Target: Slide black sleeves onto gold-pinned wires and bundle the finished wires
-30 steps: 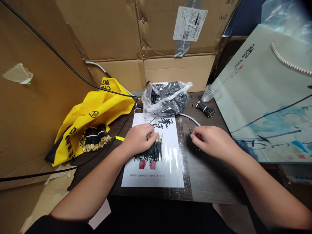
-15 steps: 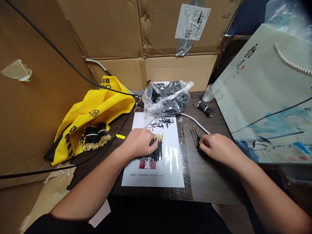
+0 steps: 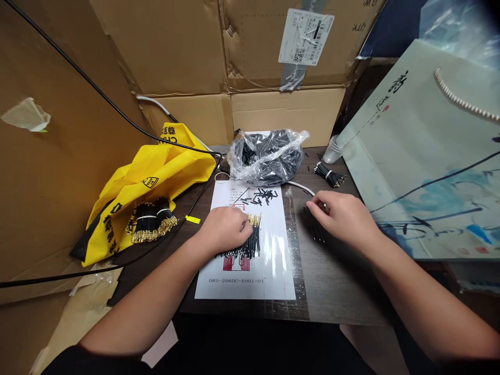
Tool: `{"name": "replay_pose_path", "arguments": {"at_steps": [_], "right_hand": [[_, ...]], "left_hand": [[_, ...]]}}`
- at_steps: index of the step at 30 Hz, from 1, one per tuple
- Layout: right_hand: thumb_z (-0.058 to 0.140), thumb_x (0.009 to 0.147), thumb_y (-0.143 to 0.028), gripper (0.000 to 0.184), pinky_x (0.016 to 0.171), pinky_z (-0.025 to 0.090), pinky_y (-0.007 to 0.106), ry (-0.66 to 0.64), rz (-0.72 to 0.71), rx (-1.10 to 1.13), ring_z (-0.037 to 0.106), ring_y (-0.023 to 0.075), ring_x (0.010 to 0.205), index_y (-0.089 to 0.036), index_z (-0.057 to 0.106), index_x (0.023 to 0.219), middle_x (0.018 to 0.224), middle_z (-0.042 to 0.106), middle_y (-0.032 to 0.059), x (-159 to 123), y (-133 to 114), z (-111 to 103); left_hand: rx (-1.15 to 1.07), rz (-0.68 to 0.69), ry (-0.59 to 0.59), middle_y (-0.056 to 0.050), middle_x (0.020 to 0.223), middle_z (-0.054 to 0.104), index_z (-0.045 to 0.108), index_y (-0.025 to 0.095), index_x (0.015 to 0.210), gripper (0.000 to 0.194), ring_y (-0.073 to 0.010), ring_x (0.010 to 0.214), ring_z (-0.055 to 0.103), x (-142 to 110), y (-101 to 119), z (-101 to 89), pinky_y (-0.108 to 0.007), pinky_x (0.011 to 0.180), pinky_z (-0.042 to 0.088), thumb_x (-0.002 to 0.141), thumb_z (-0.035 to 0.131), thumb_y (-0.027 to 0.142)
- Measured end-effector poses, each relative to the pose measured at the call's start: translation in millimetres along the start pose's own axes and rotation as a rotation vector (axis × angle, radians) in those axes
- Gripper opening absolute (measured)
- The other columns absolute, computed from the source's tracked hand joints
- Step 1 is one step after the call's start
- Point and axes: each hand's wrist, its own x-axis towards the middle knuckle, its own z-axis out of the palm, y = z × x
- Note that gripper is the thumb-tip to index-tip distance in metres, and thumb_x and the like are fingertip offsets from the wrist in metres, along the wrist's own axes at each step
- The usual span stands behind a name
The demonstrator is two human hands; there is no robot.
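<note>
My left hand [image 3: 224, 228] lies curled over a bunch of black wires with gold terminals [image 3: 250, 245], covering part of the bunch. The bunch lies on a white printed sheet [image 3: 244, 281], with several short black pieces [image 3: 265, 196] scattered above it. My right hand [image 3: 338, 214] is over the dark table to the right of the sheet, its fingers pinching a few thin black wires [image 3: 315, 229]. A white cable [image 3: 300, 186] ends just past those fingertips.
A clear plastic bag of black wires [image 3: 265, 156] stands behind the sheet. Banded wire bundles [image 3: 146, 224] lie on a yellow bag [image 3: 156, 182] at left, and another bundle [image 3: 330, 175] lies back right. A large paper bag [image 3: 425, 156] and cardboard boxes [image 3: 285, 114] wall the table.
My right hand has moved up and left, and its fingers now close on the thin black wires. My left hand has settled lower over the bunch, which looks more tightly gathered.
</note>
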Motion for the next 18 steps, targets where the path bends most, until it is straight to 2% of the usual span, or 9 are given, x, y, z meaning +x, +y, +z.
{"name": "replay_pose_path", "arguments": {"at_steps": [3,5,8,14,18], "right_hand": [[0.051,0.093,-0.032,0.016,0.058,0.035,0.030,0.024,-0.058,-0.014,0.062,0.0185,0.073,-0.024,0.065,0.094,0.090,0.071,0.0019,22,12,4],[0.048,0.094,-0.027,0.022,0.062,0.038,0.031,-0.014,-0.128,-0.043,0.064,0.0203,0.081,-0.024,0.067,0.103,0.101,0.071,0.0046,35,25,8],[0.047,0.095,-0.027,0.026,0.065,0.040,0.031,-0.065,-0.194,-0.068,0.065,0.0222,0.089,-0.025,0.070,0.108,0.102,0.071,0.0056,48,40,16],[0.048,0.095,-0.029,0.027,0.064,0.041,0.031,-0.026,-0.256,-0.036,0.064,0.0207,0.087,-0.026,0.071,0.109,0.101,0.070,0.0056,53,49,28],[0.047,0.097,-0.030,0.028,0.065,0.040,0.030,-0.014,-0.272,-0.023,0.063,0.0198,0.083,-0.027,0.072,0.108,0.097,0.068,0.0057,53,51,33]], "left_hand": [[-0.038,-0.007,0.011,-0.005,0.062,0.061,0.056,0.019,0.056,0.026,-0.0179,0.057,0.050,-1,-1,-0.5,-0.029,0.051,0.021,0.079,0.050,0.028],[-0.080,-0.011,0.039,-0.004,0.062,0.060,0.055,0.019,0.055,0.026,-0.0170,0.057,0.049,-2,-1,-1.4,-0.029,0.051,0.021,0.079,0.051,0.028],[-0.118,-0.015,0.111,-0.002,0.062,0.058,0.052,0.019,0.056,0.028,-0.0157,0.058,0.048,-3,-2,-3.0,-0.029,0.053,0.022,0.082,0.048,0.027],[-0.144,0.094,0.263,0.000,0.060,0.051,0.049,0.020,0.058,0.026,-0.0140,0.059,0.044,-2,0,-1.7,-0.029,0.057,0.031,0.084,0.049,0.023],[-0.190,0.167,0.395,-0.001,0.062,0.054,0.053,0.019,0.063,0.030,-0.0140,0.061,0.047,-2,2,0.3,-0.030,0.062,0.037,0.092,0.046,0.025]]}}
